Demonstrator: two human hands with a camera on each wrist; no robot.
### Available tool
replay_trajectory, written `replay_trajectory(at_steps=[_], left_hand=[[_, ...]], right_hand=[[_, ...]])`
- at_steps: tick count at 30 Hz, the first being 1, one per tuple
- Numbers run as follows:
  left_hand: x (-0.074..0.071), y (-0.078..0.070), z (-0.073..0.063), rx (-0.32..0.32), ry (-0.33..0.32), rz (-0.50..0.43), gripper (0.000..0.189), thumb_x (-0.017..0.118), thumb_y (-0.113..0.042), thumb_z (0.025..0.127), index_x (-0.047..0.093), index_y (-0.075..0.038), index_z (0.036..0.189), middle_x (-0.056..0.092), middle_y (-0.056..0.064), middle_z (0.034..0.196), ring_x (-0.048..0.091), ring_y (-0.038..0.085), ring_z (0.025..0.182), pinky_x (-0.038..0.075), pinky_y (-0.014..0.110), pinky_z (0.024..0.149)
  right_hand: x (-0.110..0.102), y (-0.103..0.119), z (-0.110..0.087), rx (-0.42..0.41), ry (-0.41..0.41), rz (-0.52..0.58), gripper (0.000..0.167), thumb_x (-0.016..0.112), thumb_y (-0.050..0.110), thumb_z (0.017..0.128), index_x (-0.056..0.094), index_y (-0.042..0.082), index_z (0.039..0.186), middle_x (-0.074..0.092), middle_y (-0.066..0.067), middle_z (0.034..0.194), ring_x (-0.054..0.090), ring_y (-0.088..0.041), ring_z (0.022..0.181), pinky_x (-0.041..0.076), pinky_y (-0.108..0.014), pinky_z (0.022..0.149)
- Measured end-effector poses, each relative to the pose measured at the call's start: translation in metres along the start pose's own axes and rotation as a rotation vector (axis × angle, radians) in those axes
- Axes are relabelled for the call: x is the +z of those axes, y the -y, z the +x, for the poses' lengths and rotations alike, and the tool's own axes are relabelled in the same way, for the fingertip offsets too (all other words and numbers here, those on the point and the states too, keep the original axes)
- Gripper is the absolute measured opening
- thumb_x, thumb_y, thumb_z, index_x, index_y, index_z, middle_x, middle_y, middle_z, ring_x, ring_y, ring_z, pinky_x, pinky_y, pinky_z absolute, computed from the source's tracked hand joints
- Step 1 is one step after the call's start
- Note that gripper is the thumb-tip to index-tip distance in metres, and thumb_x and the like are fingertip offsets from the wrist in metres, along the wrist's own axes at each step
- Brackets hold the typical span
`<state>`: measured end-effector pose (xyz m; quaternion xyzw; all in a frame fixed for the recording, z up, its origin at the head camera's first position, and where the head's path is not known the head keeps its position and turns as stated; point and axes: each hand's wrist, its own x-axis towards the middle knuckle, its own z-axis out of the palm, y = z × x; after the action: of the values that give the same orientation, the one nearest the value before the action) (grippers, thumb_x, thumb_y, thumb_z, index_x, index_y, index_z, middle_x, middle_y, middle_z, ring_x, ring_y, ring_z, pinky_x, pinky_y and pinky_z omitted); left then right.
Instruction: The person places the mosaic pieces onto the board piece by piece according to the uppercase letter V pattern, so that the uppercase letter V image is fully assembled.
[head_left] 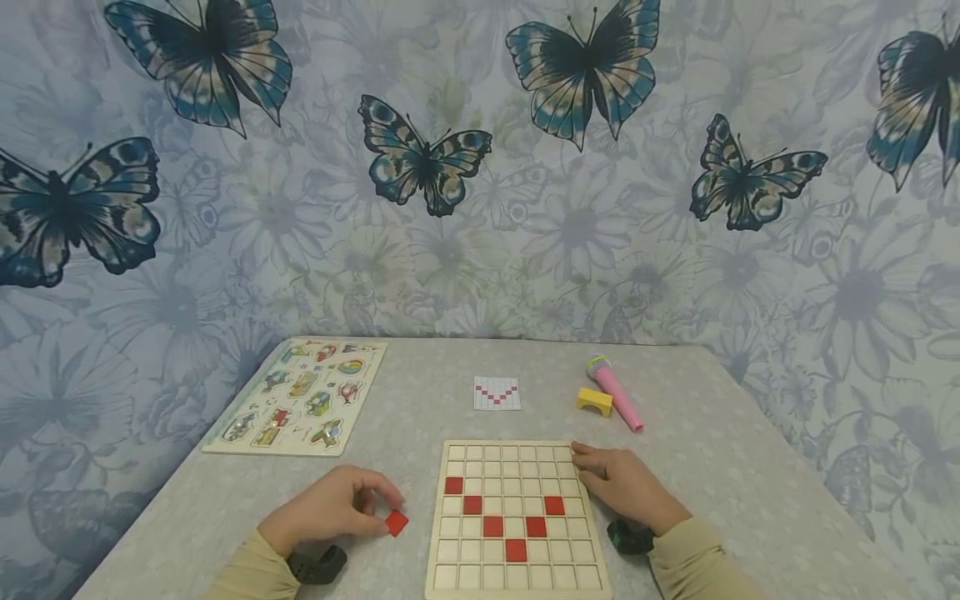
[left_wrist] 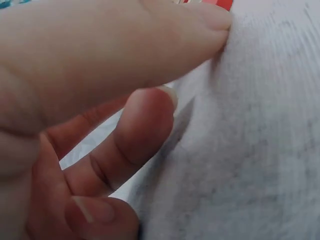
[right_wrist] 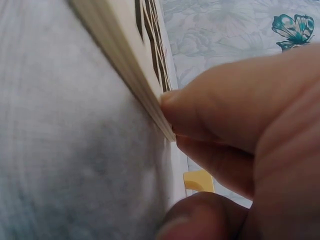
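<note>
A square wooden grid board [head_left: 517, 587] lies at the front of the table. Several red square tiles sit in its cells, among them one red tile [head_left: 516, 550] low in the middle. Left of the board, my left hand [head_left: 337, 504] pinches a loose red tile [head_left: 396, 522] between thumb and finger, close to the tabletop. The left wrist view shows only a sliver of that tile past the thumb. My right hand [head_left: 626, 482] rests its fingertips on the board's right edge near the far corner; the right wrist view shows them touching the wooden edge [right_wrist: 120, 47].
Behind the board lies a small white card [head_left: 497, 393] with a red V pattern on a grid. A yellow arch block [head_left: 595, 402] and a pink toy microphone [head_left: 617, 393] lie at the back right. A picture puzzle board [head_left: 300, 396] lies at the back left.
</note>
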<state>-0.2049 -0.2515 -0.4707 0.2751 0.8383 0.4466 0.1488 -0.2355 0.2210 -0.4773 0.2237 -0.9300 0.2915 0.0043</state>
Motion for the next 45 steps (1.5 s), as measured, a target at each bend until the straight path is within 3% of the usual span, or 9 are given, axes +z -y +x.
replay_trajectory(at_steps=[10,19,31,45], left_hand=[[0.005,-0.002,0.003,-0.035,-0.088,0.101,0.024,0.087,-0.030,0.084,0.077,-0.023,0.104,0.066,-0.004,0.074,0.053,0.003,0.060,0.045,0.024,0.055],[0.005,-0.004,0.003,-0.007,-0.119,0.145,0.024,0.086,-0.025,0.084,0.076,-0.022,0.106,0.066,-0.005,0.078,0.054,0.002,0.061,0.047,0.024,0.056],[0.008,0.000,0.005,-0.006,-0.187,0.192,0.016,0.085,-0.028,0.086,0.077,-0.026,0.099,0.062,-0.009,0.069,0.052,0.001,0.058,0.046,0.024,0.054],[0.018,-0.001,0.011,0.077,-0.297,0.194,0.011,0.085,-0.027,0.086,0.078,-0.029,0.094,0.073,-0.012,0.090,0.054,0.000,0.063,0.047,0.024,0.055]], right_hand=[[0.000,0.002,-0.001,-0.004,-0.001,0.011,0.035,0.067,0.015,0.099,0.069,0.006,0.133,0.059,-0.007,0.148,0.057,-0.035,0.135,0.046,-0.056,0.106],[0.000,0.002,-0.002,-0.006,0.001,0.019,0.035,0.067,0.015,0.099,0.069,0.005,0.134,0.059,-0.007,0.148,0.056,-0.035,0.135,0.046,-0.056,0.106],[-0.001,0.002,-0.002,-0.004,0.019,0.021,0.036,0.066,0.016,0.100,0.068,0.005,0.135,0.057,-0.007,0.150,0.055,-0.035,0.136,0.045,-0.057,0.107],[-0.001,0.000,-0.001,-0.001,0.026,0.034,0.036,0.066,0.017,0.101,0.068,0.005,0.134,0.057,-0.008,0.149,0.055,-0.036,0.137,0.044,-0.057,0.108]])
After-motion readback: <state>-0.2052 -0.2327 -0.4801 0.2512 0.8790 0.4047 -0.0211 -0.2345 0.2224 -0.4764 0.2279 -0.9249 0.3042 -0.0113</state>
